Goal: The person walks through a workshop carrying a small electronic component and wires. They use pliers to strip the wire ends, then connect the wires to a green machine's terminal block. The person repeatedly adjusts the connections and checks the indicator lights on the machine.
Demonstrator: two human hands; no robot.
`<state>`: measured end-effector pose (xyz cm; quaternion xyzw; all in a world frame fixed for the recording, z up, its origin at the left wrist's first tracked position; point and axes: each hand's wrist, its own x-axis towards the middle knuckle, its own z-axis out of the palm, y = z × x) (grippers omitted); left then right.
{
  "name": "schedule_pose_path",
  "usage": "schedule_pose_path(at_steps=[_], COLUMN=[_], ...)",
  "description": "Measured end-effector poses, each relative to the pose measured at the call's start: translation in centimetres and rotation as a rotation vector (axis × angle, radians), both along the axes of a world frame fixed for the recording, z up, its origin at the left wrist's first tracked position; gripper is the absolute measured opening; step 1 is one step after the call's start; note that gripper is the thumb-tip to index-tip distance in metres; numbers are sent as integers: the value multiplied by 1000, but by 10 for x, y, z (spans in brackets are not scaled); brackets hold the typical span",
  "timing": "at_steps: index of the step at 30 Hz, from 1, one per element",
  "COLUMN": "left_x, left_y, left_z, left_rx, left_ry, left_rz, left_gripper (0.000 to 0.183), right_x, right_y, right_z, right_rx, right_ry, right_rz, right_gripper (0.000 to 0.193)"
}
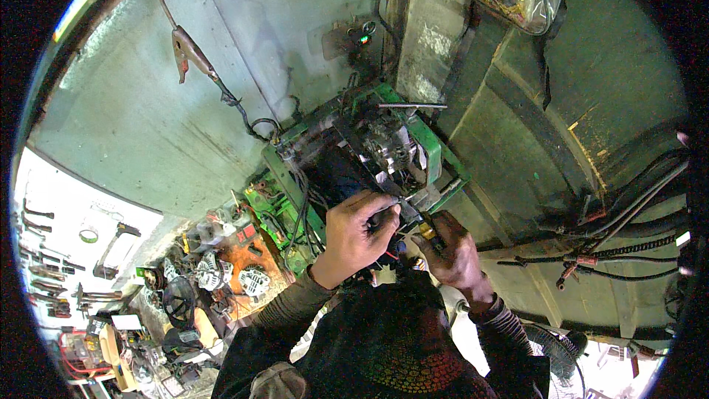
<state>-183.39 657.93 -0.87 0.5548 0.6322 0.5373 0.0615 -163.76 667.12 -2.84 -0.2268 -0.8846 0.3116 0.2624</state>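
My right hand (456, 257) is closed around a slim hand tool (426, 230) with a yellow and black handle, its dark end pointing toward my left hand. I cannot make out what kind of tool it is. My left hand (356, 236) is pinched just to the left of that end, thumb and fingertips together; whatever sits between them is too small and dark to name. Both hands are over the near edge of a green metal frame (437, 149) with a greasy machine part (391, 146) inside. A thin metal rod (412, 106) lies across the frame's far side.
A jumper clamp (193, 52) hangs on a cable at the upper left. Alternators (214, 272) lie on a wooden bench (264, 257) at lower left, near a black fan (179, 299). Cables with red clamps (587, 260) hang at right. A clear plastic bag (545, 9) hangs at upper right.
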Motion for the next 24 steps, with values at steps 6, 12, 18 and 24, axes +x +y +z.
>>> schedule_pose_path(at_steps=[6, 12, 18, 24], left_x=[-9, -4, -4, -3], left_y=[2, 13, 19, 29], left_z=[-12, -50, -72, -77], left_rx=[-108, -68, -31, -33], left_ry=[-12, 43, 151, -169], left_rz=[-27, 84, 202, 391], left_gripper=[24, 32, 33, 34], right_x=[11, 1, -19, -26], right_y=[11, -3, -27, -9], right_z=[-18, -18, -33, -41], right_rx=[-1136, -61, 326, -268], right_ry=[213, -187, -414, 50], right_rz=[52, -48, -295, -396], right_gripper=[39, 38, 36, 35])
